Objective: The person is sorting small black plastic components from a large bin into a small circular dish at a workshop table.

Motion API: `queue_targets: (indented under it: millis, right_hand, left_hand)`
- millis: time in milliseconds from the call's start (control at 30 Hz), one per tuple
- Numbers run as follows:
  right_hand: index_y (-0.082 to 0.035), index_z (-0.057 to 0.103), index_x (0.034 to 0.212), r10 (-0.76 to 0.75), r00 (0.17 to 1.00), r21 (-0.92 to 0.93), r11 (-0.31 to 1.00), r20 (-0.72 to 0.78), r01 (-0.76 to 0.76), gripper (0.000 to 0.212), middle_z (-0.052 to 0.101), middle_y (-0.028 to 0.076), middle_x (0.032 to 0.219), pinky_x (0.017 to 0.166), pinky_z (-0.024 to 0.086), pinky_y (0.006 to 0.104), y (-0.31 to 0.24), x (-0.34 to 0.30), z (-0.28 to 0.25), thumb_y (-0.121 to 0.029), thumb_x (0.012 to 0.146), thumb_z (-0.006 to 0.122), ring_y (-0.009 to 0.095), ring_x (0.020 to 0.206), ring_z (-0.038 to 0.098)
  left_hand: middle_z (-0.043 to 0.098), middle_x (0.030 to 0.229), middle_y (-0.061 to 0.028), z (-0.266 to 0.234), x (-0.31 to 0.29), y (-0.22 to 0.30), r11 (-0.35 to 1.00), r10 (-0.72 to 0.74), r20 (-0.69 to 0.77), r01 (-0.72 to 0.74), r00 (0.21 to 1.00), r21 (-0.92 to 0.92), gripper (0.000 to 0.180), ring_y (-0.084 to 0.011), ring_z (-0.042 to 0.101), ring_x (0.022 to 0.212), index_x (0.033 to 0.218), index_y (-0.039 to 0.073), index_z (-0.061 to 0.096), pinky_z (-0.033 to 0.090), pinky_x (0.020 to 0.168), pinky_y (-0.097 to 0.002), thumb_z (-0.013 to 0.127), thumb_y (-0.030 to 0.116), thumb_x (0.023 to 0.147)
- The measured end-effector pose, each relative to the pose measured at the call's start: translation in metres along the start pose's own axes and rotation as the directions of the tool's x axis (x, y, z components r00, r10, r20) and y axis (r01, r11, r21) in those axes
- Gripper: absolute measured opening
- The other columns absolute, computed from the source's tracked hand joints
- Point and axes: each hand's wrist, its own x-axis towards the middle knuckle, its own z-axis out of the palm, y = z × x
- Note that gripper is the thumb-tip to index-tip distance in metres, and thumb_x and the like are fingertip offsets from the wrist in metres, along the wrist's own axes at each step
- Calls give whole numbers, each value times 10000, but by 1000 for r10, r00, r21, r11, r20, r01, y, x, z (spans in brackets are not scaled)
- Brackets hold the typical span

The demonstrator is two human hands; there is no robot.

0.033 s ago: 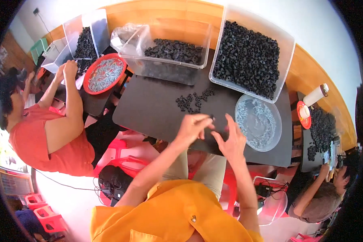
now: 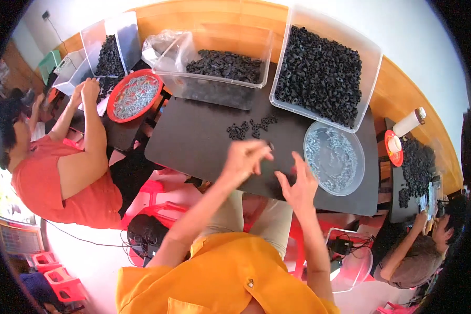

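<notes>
My left hand (image 2: 244, 161) is raised over the dark table (image 2: 188, 125), thumb and fingers pinched on a small black plastic piece (image 2: 270, 145). To its right, my right hand (image 2: 300, 184) hovers with thumb and forefinger apart and nothing visible between them. Just beyond my left hand lies a loose cluster of black pieces (image 2: 238, 131) on the tabletop. Beside my right hand sits a round clear tray (image 2: 334, 163) of small shiny metal parts.
A large clear bin (image 2: 369, 99) full of black ring-like pieces stands at the back right; another clear bin (image 2: 209, 94) is at the back middle. A person in a red shirt (image 2: 73, 178) works at left by a red tray (image 2: 111, 112). Another person (image 2: 413, 261) sits at right.
My left hand has moved slightly up and to the left, away from my right hand, with the black piece in it. The right hand is nearly still.
</notes>
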Motion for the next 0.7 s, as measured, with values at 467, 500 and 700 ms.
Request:
queue_targets:
  millis: [467,500,700]
  right_hand:
    - [-27,607,914,-6,984,18,1000,-177,10,204,531,93,781,589,454,349,5,-33,22,-71,731,686,263,687,550]
    - [-28,606,907,-25,985,-6,1000,-172,24,201,529,90,783,586,454,346,6,-33,22,-69,728,686,259,686,549]
    - [-36,610,844,-36,981,-47,998,-193,27,149,515,74,752,561,449,340,4,-37,22,-46,715,685,242,663,543]
  left_hand:
    - [678,751,-48,-58,115,93,758,563,-286,-348,775,552,239,-110,587,633,956,24,669,469,596,-259,703,112,736]
    - [679,761,-67,-46,120,82,698,633,-197,-441,749,564,160,-130,612,655,884,21,681,475,607,-263,688,104,747]
    - [660,813,-144,34,152,49,504,560,222,-541,798,673,142,-295,644,731,861,36,675,508,680,-367,656,101,736]
